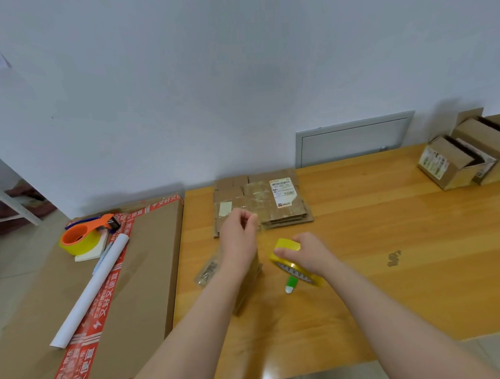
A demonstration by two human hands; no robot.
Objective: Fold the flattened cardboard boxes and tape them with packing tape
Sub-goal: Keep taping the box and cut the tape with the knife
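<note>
Head: green pen [291, 283] (small) beside tape roll [286, 244]

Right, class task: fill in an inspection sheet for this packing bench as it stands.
Surface: wooden table, one dark stain.
Job's things: flattened boxes stacked at the back; small box under the left forearm; yellow tape roll.
Clutter: orange tape dispenser and white paper roll on the big red-taped carton, left; small green item by the tape roll; crumpled clear scrap.
Hands: right hand grips the tape roll; left hand pinches its fingers together, contents too blurred.
Cables: nothing seen.
Surroundings: white wall, grey hatch, folded boxes far right.
</note>
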